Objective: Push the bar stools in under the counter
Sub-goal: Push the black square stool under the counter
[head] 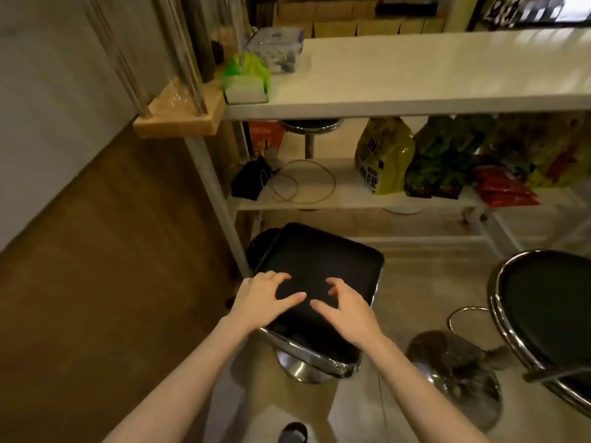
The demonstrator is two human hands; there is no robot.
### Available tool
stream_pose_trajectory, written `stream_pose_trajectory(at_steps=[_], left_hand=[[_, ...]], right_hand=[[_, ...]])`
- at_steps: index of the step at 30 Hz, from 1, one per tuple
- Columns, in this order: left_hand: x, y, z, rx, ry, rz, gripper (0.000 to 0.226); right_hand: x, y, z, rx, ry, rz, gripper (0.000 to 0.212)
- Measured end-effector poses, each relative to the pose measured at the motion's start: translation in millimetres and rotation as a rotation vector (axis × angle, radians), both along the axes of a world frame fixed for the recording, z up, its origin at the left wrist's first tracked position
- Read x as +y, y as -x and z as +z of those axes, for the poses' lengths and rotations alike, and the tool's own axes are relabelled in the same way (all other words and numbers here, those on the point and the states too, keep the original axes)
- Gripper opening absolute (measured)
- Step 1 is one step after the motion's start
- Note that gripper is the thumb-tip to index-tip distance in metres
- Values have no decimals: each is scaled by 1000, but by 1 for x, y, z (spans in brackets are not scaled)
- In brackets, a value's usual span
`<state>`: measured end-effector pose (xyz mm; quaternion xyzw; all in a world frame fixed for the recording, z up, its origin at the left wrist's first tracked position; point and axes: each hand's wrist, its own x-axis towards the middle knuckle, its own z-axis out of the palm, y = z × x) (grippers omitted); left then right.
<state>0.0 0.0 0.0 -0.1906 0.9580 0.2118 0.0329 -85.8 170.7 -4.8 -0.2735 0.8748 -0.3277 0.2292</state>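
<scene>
A bar stool with a square black seat (323, 257) and chrome rim stands just in front of the white counter (431, 75), near its left leg. My left hand (262, 298) and my right hand (348, 311) both rest on the near part of the seat, fingers spread and bent, holding nothing. A second bar stool with a round black seat (550, 308) and chrome rim stands at the right, further out from the counter; its chrome base (457, 375) shows on the floor. A third round stool (310, 126) sits on the far side, under the counter.
The counter's lower shelf (351, 199) holds snack bags (383, 155), a cable and a black pouch. On top sit a green tissue pack (246, 78) and a clear box (278, 49). A wooden post base (179, 119) juts out at the counter's left end. Brown floor lies to the left.
</scene>
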Motion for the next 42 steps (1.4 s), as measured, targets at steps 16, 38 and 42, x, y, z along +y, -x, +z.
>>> stream_pose_trajectory(at_steps=[16, 38, 42], left_hand=[[-67, -15, -117, -319, 220, -428, 105], [-113, 44, -131, -257, 301, -614, 92], [-109, 72, -124, -199, 288, -568, 111]], right_hand=[[-16, -36, -116, 159, -415, 163, 87], [-44, -8, -130, 351, -362, -11, 86], [-45, 17, -130, 408, -347, -6, 86]])
